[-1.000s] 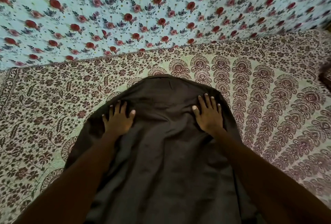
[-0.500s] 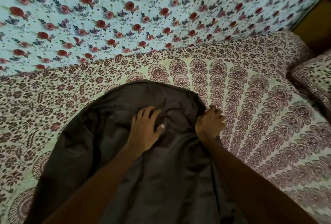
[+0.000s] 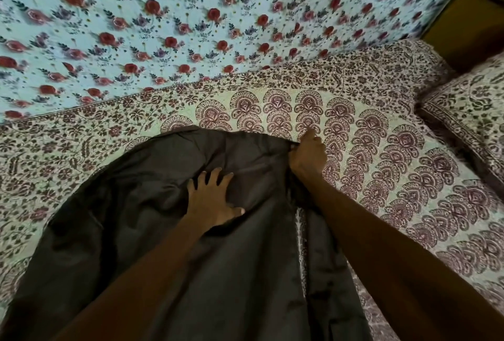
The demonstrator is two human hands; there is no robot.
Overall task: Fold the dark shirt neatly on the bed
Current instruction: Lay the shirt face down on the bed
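The dark shirt (image 3: 245,272) lies spread on the bed (image 3: 409,177), its widest part nearest the camera and its rounded far edge towards the middle of the mattress. It is a plain dark brown-grey with a faint sheen and soft creases, most of them bunched at the far end. Along its right side a narrow gap shows the bedspread between the main panel and a separate band of cloth. Whether that band is a sleeve or a front flap I cannot tell.

It looks thin, light and limp. It should drape and wrinkle rather than hold a shape, and it may slide a little on itself. I would take it by edges and seams, near the shoulders, with one palm pinning the middle.

The left hand (image 3: 211,198) is flat on the cloth with fingers spread, pressing down. Just beyond, the right hand (image 3: 308,153) is curled and pinches the shirt's far right edge.

Farther off, a pillow (image 3: 469,111) in the same print lies at the right. A flowered cloth (image 3: 191,27), pale blue with red roses, rises behind the bed.
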